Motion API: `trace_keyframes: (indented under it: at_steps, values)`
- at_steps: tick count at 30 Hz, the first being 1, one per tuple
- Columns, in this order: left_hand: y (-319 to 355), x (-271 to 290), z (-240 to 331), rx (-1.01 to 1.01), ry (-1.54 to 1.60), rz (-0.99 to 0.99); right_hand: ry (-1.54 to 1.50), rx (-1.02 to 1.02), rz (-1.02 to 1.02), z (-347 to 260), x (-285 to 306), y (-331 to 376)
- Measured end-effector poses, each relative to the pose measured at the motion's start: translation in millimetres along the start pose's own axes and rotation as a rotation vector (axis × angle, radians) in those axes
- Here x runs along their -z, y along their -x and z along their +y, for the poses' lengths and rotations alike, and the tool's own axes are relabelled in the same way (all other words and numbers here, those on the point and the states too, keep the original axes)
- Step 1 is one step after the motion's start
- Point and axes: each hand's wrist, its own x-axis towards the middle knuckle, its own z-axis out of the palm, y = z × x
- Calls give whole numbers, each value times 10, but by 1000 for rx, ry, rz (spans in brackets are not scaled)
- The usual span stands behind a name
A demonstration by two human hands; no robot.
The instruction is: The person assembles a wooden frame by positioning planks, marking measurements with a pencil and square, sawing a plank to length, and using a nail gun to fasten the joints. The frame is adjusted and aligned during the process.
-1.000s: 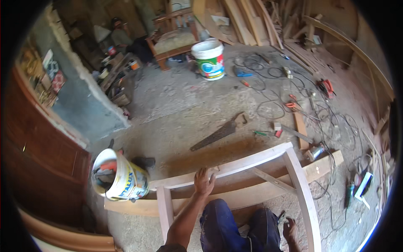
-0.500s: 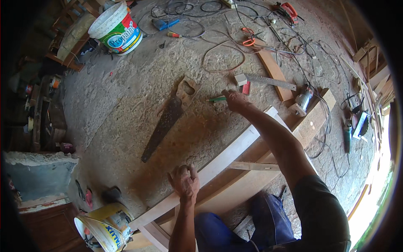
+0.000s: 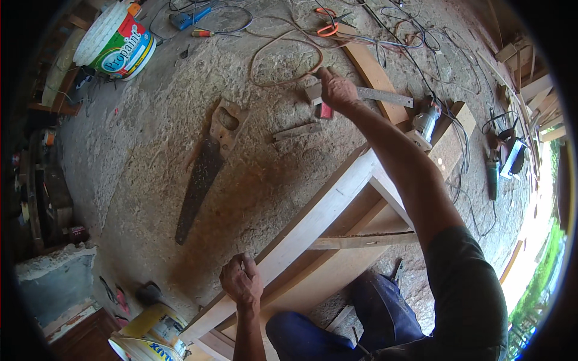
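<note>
**Reaching for the square across the frame**

At lower centre our left hand point(image 3: 242, 281), fingers curled shut, rests on the wooden frame point(image 3: 313, 219). The handsaw point(image 3: 205, 165) lies on the floor at centre left. At upper centre our right hand point(image 3: 336, 90) closes its fingers on the steel square point(image 3: 367, 94). We judge the pick-up is in hand; a firm lift clear of the cables point(image 3: 283, 54) comes next.

Pale bare-wood frame point(image 3: 313, 222), rusty saw point(image 3: 201, 174)
</note>
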Motion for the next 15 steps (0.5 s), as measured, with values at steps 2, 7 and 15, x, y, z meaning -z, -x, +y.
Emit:
trace_keyframes:
  at_steps: [2,7,15]
  values:
    - [13,7,-4,30,-4,-12,230,-133,-99,430,296,165]
    - [-19,17,56,47,3,-19,349,-331,-336,1063,558,677]
    - [-6,51,134,92,-3,-27,500,42,-265,760,1008,784]
